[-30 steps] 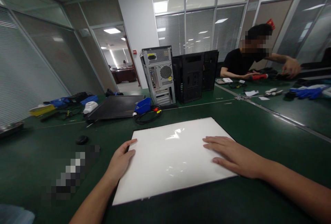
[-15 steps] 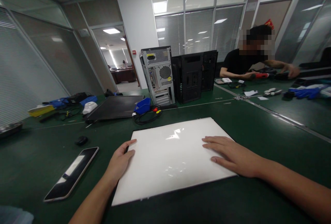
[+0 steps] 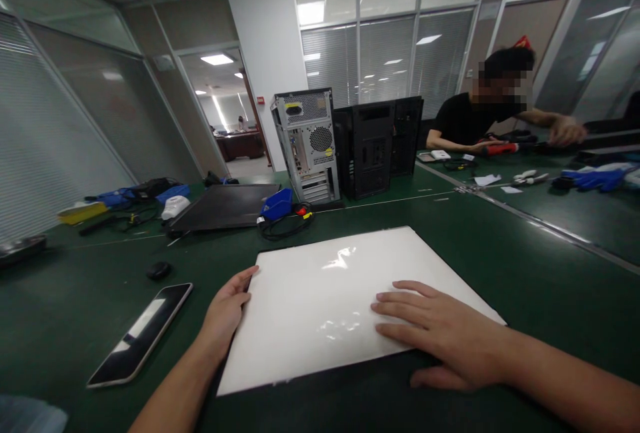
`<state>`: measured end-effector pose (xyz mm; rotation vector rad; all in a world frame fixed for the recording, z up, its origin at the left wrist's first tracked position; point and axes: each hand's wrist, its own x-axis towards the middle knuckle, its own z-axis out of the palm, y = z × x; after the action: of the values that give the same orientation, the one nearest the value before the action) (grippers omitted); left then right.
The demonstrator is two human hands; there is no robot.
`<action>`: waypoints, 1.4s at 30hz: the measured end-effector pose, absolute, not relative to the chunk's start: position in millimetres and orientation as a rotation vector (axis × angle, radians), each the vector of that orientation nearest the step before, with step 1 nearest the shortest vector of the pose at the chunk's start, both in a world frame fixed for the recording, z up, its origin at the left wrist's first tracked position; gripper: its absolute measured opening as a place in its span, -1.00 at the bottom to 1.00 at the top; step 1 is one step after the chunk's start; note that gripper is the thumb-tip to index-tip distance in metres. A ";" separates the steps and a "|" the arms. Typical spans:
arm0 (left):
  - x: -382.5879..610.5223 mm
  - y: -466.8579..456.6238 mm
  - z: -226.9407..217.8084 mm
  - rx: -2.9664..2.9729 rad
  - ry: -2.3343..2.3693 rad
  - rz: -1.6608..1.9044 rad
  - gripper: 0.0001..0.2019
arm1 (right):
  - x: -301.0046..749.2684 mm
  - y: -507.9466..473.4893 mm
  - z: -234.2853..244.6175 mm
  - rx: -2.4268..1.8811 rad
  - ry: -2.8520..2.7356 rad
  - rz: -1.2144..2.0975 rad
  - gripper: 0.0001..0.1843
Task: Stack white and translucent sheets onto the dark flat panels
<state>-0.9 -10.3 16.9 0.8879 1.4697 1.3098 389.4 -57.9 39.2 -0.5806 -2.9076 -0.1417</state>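
A white glossy panel (image 3: pixel 310 300), thin and dark-edged, lies on the green table in front of me and reflects the ceiling lights. My left hand (image 3: pixel 225 310) grips its left edge, thumb and forefinger at the rim; its other fingers are mostly hidden. Fingers spread, my right hand (image 3: pixel 440 333) rests open over the panel's near right part, with the thumb past the near edge. It covers the near right corner region.
Left of the panel lie a phone (image 3: pixel 143 333) and a small black round object (image 3: pixel 159 270). Farther back are a dark flat panel (image 3: pixel 223 208), a blue bin (image 3: pixel 277 204), an open computer case (image 3: pixel 307 146) and a black case (image 3: pixel 373 146). A co-worker (image 3: pixel 463 120) sits at the right with a red tool (image 3: pixel 501 148).
My right hand has slid nearer and a little left across the panel, baring its right edge. The left hand has drawn back slightly to the left edge. The panel stays put.
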 end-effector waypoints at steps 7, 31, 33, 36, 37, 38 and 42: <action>-2.5 -9.1 16.2 0.884 1.452 1.319 -0.40 | 390.3 -55.5 31.4 -0.533 -2.791 -0.375 -0.46; -2.3 -14.5 22.8 0.737 1.269 1.335 -0.32 | 396.1 -56.9 36.6 -0.238 -2.662 -0.721 -0.63; -4.7 -14.1 22.0 0.753 1.250 1.359 -0.32 | 395.0 -56.0 37.2 -0.232 -2.679 -0.709 -0.63; -6.5 -13.9 20.7 0.762 1.242 1.374 -0.35 | 393.2 -56.3 40.5 -0.193 -2.676 -0.683 -0.63; -6.4 -13.9 20.1 0.759 1.239 1.369 -0.36 | 392.9 -56.8 41.7 -0.179 -2.672 -0.680 -0.64; -5.9 -13.9 19.7 0.755 1.238 1.363 -0.36 | 393.0 -57.5 42.8 -0.164 -2.669 -0.681 -0.64; -2.2 -14.5 20.0 0.734 1.257 1.349 -0.36 | 398.4 -60.8 45.7 -0.136 -2.672 -0.711 -0.64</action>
<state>-2.2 -14.5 20.0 0.7337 1.2571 1.3488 398.4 -60.8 45.7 -0.1365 -2.6722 -0.7109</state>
